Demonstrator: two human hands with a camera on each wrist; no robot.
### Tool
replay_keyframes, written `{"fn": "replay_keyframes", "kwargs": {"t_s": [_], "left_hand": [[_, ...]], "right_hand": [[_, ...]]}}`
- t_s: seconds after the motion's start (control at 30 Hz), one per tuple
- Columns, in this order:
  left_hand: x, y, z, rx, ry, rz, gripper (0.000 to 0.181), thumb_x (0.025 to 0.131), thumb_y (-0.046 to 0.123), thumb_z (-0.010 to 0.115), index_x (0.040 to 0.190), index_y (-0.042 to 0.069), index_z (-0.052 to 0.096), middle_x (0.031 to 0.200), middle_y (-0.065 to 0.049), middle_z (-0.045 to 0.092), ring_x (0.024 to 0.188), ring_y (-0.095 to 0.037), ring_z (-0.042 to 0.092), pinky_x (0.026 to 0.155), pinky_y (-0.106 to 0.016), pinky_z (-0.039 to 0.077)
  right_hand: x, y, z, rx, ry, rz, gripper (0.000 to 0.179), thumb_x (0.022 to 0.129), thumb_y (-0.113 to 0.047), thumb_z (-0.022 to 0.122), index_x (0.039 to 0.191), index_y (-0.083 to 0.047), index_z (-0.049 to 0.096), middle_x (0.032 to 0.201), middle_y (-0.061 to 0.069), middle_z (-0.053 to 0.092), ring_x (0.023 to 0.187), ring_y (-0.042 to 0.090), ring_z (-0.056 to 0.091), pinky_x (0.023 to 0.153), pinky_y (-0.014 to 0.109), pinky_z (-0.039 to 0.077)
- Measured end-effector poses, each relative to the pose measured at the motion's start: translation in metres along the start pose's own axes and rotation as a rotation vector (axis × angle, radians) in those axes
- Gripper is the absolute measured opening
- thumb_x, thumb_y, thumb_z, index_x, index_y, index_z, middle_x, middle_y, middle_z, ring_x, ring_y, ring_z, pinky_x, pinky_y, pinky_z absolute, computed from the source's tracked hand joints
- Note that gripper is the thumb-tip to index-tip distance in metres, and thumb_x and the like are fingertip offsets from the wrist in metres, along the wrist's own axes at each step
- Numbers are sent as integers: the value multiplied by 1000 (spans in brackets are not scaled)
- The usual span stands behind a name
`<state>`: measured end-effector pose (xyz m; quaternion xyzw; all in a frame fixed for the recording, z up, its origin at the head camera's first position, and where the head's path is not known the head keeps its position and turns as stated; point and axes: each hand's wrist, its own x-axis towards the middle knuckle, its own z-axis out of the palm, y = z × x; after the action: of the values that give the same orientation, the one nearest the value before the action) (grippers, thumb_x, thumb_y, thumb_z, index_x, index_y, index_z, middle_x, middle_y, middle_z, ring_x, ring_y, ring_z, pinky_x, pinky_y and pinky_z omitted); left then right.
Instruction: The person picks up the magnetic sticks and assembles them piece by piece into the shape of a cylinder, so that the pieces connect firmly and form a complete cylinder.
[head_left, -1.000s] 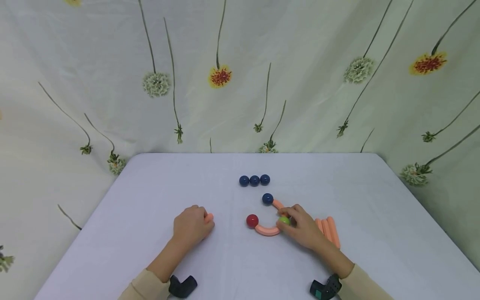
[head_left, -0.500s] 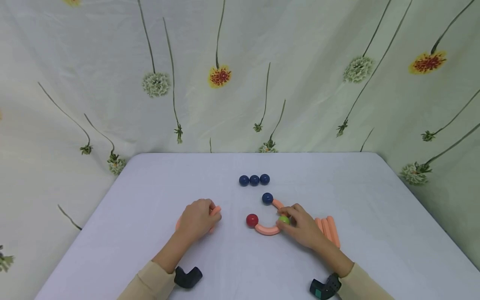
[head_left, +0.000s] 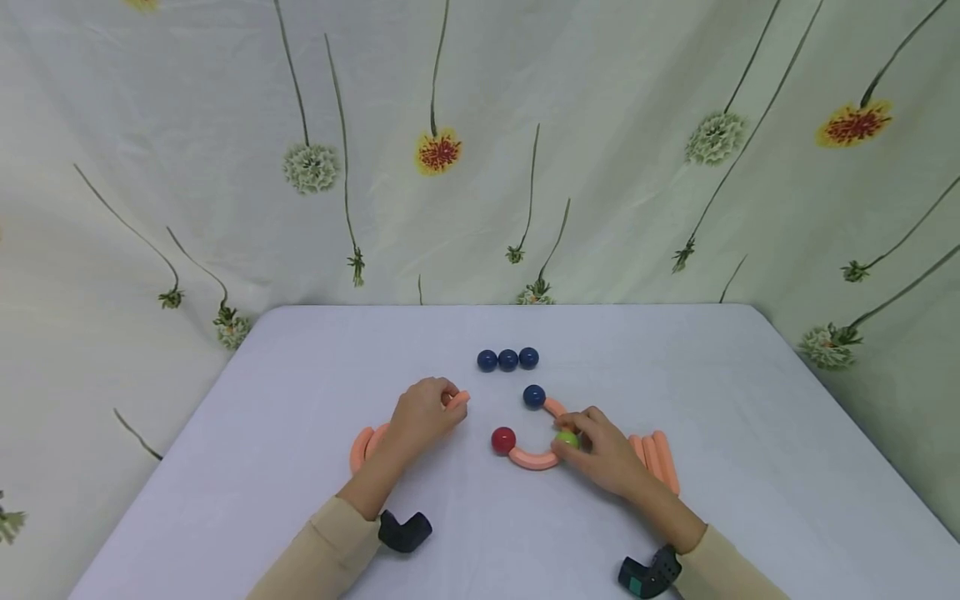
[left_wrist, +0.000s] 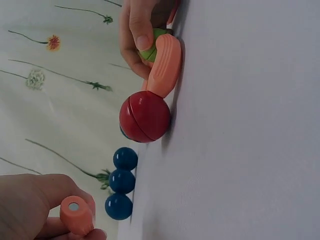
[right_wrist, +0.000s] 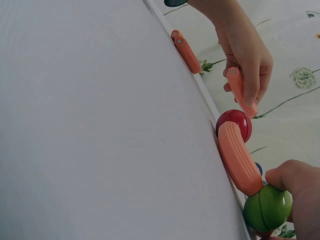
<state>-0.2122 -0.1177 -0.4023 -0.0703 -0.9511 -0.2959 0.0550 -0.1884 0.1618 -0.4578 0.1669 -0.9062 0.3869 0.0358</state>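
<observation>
My left hand (head_left: 423, 414) holds a salmon-coloured magnetic rod (left_wrist: 76, 216) above the table, left of the red ball (head_left: 503, 441). A pale metallic disc shows in the rod's end in the left wrist view. My right hand (head_left: 606, 457) pinches a green ball (right_wrist: 268, 207) between thumb and fingers, partly covering it. A curved salmon rod (head_left: 534, 460) links the green ball to the red one. From the green ball another salmon rod (head_left: 555, 407), partly behind my fingers, leads back to a dark blue ball (head_left: 534, 396).
Three dark blue balls (head_left: 507, 360) sit in a row farther back on the white table (head_left: 247, 492). Straight salmon rods (head_left: 666, 462) lie side by side beyond my right hand. Two curved rods (head_left: 361, 450) lie by my left forearm. A flowered cloth (head_left: 615, 183) hangs behind.
My left hand has lifted a salmon rod from the left group and moved right and away from me, uncovering the curved rods there. My right hand keeps its place on the green ball.
</observation>
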Motion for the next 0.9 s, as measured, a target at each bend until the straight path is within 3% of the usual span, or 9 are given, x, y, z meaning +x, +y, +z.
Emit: {"fn": "replay_keyframes", "kwargs": {"t_s": [0.5, 0.9], "left_hand": [[21, 16, 27, -97, -51, -11, 24, 87, 25, 70, 101, 6, 69, 84, -2, 58, 72, -17, 53, 60, -28, 44], [38, 29, 48, -157, -106, -11, 24, 88, 25, 71, 104, 8, 68, 79, -1, 58, 61, -14, 55, 57, -28, 43]], "right_hand": [[1, 1, -1, -2, -3, -15, 31, 88, -30, 71, 115, -14, 68, 92, -4, 49, 80, 14, 46, 65, 26, 41], [1, 0, -1, -12, -1, 5, 31, 88, -31, 70, 115, -14, 69, 92, -4, 50, 80, 14, 46, 65, 26, 41]]}}
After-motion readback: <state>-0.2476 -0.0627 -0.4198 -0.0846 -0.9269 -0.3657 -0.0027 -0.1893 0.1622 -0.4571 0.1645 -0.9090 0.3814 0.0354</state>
